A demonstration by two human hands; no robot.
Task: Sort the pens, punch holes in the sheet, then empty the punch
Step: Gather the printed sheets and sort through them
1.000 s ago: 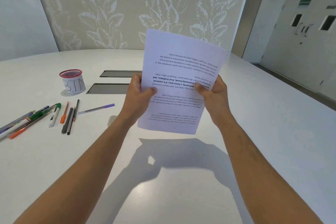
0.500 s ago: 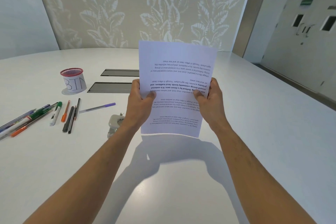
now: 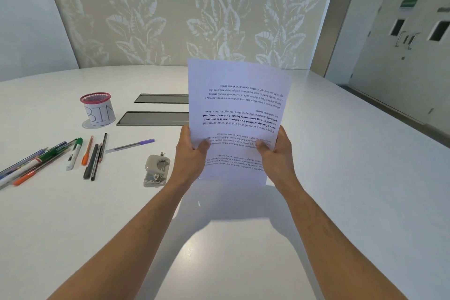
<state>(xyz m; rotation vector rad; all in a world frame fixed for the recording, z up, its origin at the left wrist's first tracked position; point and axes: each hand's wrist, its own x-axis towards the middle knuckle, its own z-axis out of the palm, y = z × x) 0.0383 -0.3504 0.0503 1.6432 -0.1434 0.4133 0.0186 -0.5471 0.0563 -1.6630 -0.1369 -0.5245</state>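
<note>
The white printed paper sheet carries its text upside down to the camera; the bold lines read "way of living. Defined by a slower pace, it is centered around strong community bonds, local traditions, and primary". The red-rimmed mesh cup wears a white paper label hand-lettered "BIN". The green sign above the grey door is too small to read.

Bright, even light; soft arm shadows on the table; wide-angle bending at edges.
</note>
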